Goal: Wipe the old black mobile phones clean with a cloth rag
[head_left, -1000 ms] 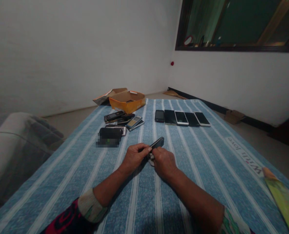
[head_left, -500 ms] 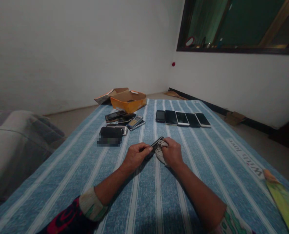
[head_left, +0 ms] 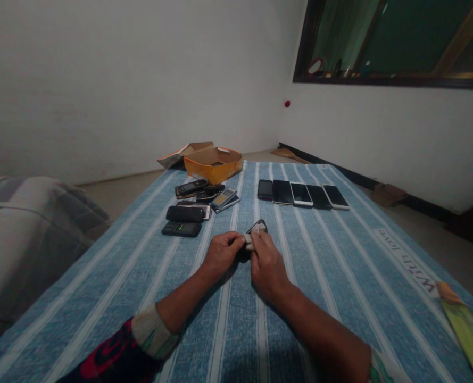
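Across the blue striped cover [head_left: 340,276], five smartphones [head_left: 301,194] are lying in a row while the left hand [head_left: 221,254] is gripping one dark phone [head_left: 257,226] and the right hand [head_left: 267,266] is pinching a grey cloth [head_left: 250,243] onto it, both hands now closer together than before.

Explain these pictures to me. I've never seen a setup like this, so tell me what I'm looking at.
There's no machine here. These are a person's own bare hands, filmed by a camera worn on the head that looks forward and down. All three pictures come from that one camera. The surface is a blue striped cover. On it lie a row of five smartphones and a loose group of older phones, with an orange cardboard box beyond them. The left hand and right hand together hold a dark phone, with a pale cloth pressed against it.
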Demonstrator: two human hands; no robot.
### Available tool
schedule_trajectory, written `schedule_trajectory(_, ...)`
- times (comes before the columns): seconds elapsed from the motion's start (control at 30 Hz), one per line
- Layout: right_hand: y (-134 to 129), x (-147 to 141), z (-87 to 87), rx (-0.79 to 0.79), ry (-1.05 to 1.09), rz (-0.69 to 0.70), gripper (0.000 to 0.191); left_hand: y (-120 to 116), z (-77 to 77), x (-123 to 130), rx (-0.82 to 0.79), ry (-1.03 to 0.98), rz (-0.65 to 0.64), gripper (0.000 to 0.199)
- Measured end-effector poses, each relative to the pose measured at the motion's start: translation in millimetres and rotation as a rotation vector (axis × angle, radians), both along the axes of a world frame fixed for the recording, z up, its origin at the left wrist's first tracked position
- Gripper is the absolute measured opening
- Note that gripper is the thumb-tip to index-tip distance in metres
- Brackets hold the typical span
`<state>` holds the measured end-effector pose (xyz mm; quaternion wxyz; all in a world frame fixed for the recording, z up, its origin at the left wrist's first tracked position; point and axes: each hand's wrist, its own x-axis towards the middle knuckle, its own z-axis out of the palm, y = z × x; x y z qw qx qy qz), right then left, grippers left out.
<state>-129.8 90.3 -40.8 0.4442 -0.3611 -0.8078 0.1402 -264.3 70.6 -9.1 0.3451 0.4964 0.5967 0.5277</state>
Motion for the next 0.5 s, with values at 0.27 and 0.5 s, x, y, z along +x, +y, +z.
schedule_trajectory(0.27,5.1,-10.6,-23.1,0.12,-0.203,0.103,0.051,8.5,-12.5,-13.0,-0.118,0.099,0.021,0.031)
schedule_trajectory(0.5,30.5,-1.2,-7.0,-0.006,-0.221,0.093,0.044,10.4,-8.5,-11.9,-0.155,0.065,0.009,0.031)
